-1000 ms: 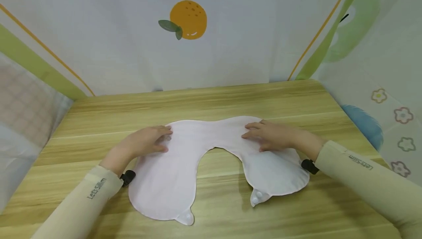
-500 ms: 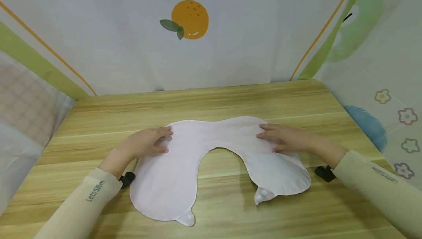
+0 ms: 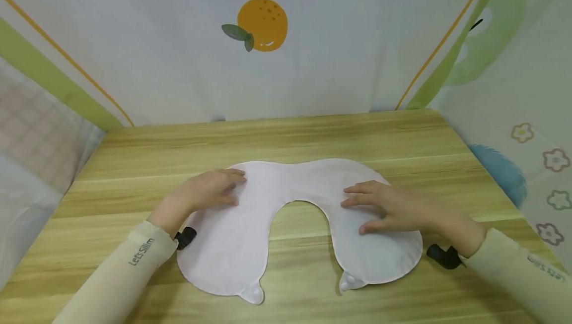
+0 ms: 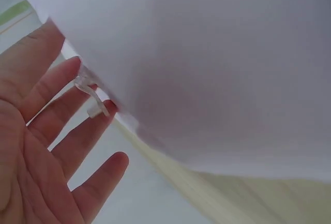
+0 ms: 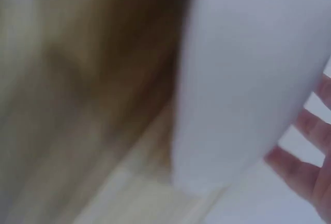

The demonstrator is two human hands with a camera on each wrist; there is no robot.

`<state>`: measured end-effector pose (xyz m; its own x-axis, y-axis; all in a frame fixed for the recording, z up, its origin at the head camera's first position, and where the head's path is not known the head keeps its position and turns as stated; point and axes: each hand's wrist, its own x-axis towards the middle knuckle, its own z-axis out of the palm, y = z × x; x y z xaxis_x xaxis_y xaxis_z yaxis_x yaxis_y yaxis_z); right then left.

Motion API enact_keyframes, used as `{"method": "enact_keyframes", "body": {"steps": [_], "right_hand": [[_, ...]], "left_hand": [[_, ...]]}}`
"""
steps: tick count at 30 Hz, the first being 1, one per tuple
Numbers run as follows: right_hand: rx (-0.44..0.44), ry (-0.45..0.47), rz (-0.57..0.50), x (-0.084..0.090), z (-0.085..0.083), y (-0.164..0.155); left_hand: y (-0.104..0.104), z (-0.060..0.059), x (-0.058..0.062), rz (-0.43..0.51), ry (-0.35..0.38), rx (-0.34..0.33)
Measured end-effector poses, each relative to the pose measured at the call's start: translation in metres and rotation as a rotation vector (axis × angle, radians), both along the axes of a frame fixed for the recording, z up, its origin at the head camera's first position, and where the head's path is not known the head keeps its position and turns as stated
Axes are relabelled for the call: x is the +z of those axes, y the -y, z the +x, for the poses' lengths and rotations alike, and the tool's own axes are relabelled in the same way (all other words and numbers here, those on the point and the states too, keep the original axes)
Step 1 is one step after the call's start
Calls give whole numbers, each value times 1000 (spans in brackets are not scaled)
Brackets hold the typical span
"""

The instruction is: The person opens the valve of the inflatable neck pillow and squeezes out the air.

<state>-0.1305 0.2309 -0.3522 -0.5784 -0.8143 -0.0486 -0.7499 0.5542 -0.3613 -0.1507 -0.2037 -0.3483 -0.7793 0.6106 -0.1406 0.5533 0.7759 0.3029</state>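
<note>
A pale pink U-shaped neck pillow lies flat on the wooden table, its two ends toward me. Each end carries a small tab with snap buttons. My left hand rests on its upper left part, fingers loosely extended. In the left wrist view a clear plastic air valve sticks out of the pillow against the fingertips of my left hand. On the right half my right hand is spread, fingertips at the fabric. The right wrist view shows the pillow's side beside several fingertips.
The wood-grain table runs back to a white curtain printed with an orange. Flower-patterned cloth hangs to the right, near a blue rounded shape beyond the table edge. Black wrist cameras sit on both wrists.
My right hand has slid right and then toward me across the pillow. The pillow's right end has spread out flatter and nearer. My left hand has barely shifted.
</note>
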Motion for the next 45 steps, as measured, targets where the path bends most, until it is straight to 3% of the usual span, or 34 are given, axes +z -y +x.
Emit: {"method": "enact_keyframes", "body": {"steps": [5,13,28,38,45], "right_hand": [[-6,95,30,-2,13,4],[-1,104,83,-6,21,2],[-31,158,15,-17,26,-3],[-12,99,-5,-20,26,-8],[-119,40,-74,-18,17,-21]], "left_hand": [[4,4,1,-31,24,50],[15,7,-1,-35,19,107],[31,19,-1,-23,14,155],[45,30,0,-3,-7,168],[60,34,-1,-39,-37,196]]}}
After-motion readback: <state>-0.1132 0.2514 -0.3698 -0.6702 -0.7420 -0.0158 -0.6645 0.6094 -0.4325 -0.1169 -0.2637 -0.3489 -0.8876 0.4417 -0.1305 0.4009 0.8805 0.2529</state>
